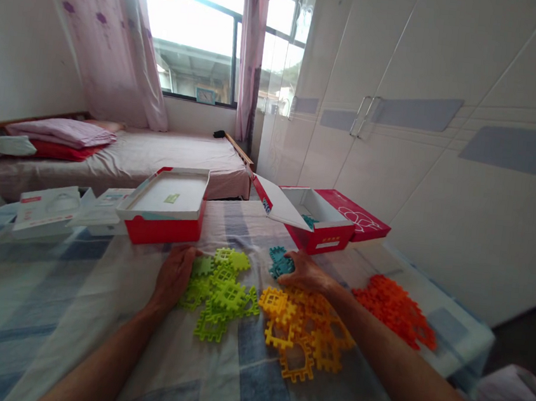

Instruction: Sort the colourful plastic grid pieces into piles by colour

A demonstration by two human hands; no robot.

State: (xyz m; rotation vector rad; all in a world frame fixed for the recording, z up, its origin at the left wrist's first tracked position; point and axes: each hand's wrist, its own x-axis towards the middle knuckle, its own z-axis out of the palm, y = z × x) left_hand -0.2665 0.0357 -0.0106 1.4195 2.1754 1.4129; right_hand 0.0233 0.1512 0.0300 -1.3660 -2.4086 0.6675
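Observation:
Lime-green interlocking plastic tiles (pixel 224 291) lie in a loose pile in the middle of the table. My left hand (pixel 174 280) rests at the left edge of this pile, its fingers stretched forward against a green piece. My right hand (pixel 307 272) reaches over the yellow-orange tiles (pixel 305 329), thumb and fingers curved round a small cluster of teal interlocking tiles (pixel 279 262) on the cloth. Part of that cluster is hidden by the fingers. To the right of my right forearm lies a heap of red-orange tiles (pixel 397 310).
An open red box (pixel 321 239) with teal pieces inside stands behind the tiles, its flap raised. A red and white box (pixel 164 228) stands at back left beside white packaging (pixel 49 209). A checked cloth (pixel 103 355) covers the table; a bed (pixel 177 149) is beyond.

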